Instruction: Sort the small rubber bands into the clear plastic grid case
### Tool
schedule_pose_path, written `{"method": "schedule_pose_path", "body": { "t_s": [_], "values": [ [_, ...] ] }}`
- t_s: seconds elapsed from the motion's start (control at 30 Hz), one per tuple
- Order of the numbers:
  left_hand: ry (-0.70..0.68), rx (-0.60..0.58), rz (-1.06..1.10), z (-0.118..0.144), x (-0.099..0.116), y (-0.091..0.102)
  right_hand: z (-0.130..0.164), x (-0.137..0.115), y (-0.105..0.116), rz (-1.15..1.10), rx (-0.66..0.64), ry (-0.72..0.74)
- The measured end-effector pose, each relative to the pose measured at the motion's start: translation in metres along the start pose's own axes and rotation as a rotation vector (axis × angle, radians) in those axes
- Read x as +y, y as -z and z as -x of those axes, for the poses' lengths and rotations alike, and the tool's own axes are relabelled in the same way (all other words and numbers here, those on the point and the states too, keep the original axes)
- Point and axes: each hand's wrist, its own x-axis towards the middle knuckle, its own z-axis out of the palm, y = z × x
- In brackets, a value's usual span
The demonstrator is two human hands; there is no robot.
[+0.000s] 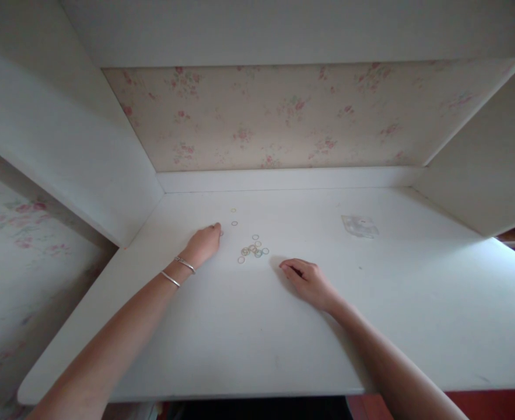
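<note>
Rings lie loose on the tabletop between both hands; the left hand pinches at one stray ring, the right hand rests curled, holding nothing. Most remain ungathered.

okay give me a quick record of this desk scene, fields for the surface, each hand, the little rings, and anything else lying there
surface: white desk set in an alcove with floral wallpaper behind
left hand: resting on the desk, two bangles on the wrist, fingers curled at one small ring; grip unclear
right hand: resting on the desk, fingers curled, just right of the cluster, apart from it
rings: cluster of small coloured rings between the hands, two loose rings farther back
other: clear plastic bag, far right, lying flat
</note>
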Motion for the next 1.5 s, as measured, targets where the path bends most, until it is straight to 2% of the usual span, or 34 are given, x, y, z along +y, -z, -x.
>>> {"method": "schedule_pose_path", "body": {
  "t_s": [0.17, 0.3, 0.37, 0.43, 0.5, 0.57, 0.63, 0.73, 0.83, 0.93, 1.03, 1.17, 1.3, 1.5],
  "values": [
    [-0.108, 0.024, 0.058, 0.002, 0.036, -0.003, 0.000, -0.001, 0.000, 0.009, -0.010, 0.007],
    [-0.248, 0.093, 0.184, -0.003, 0.070, -0.006, 0.000, 0.000, 0.000, 0.006, -0.017, 0.013],
    [-0.279, 0.154, 0.240, -0.012, 0.077, -0.006, 0.000, -0.001, 0.000, -0.003, -0.024, 0.024],
    [-0.240, 0.234, 0.266, -0.024, 0.075, -0.003, 0.001, -0.001, 0.001, -0.004, -0.030, 0.035],
    [-0.125, 0.282, 0.252, -0.038, 0.063, -0.001, 0.001, -0.002, 0.002, 0.008, -0.039, 0.047],
    [0.040, 0.294, 0.206, -0.050, 0.048, -0.002, 0.002, -0.003, 0.004, 0.023, -0.051, 0.059],
    [0.148, 0.237, 0.196, -0.059, 0.036, -0.006, 0.002, -0.004, 0.004, 0.030, -0.069, 0.072],
    [0.104, 0.143, 0.229, -0.067, 0.030, -0.014, 0.002, -0.004, 0.004, 0.039, -0.092, 0.086],
    [-0.018, 0.098, 0.296, -0.070, 0.040, -0.015, 0.002, -0.005, 0.004, 0.058, -0.103, 0.088],
    [-0.163, 0.069, 0.356, -0.065, 0.060, -0.010, 0.002, -0.005, 0.004, 0.061, -0.098, 0.091],
    [-0.323, 0.073, 0.361, -0.045, 0.083, -0.007, 0.002, -0.006, 0.005, 0.046, -0.096, 0.097],
    [-0.399, 0.186, 0.319, -0.005, 0.104, -0.013, 0.002, -0.006, 0.004, 0.043, -0.097, 0.102],
    [-0.381, 0.297, 0.344, 0.012, 0.111, -0.020, 0.002, -0.006, 0.004, 0.048, -0.097, 0.108],
    [-0.243, 0.348, 0.407, -0.005, 0.112, -0.024, 0.002, -0.006, 0.005, 0.056, -0.102, 0.099]
  ]
}}
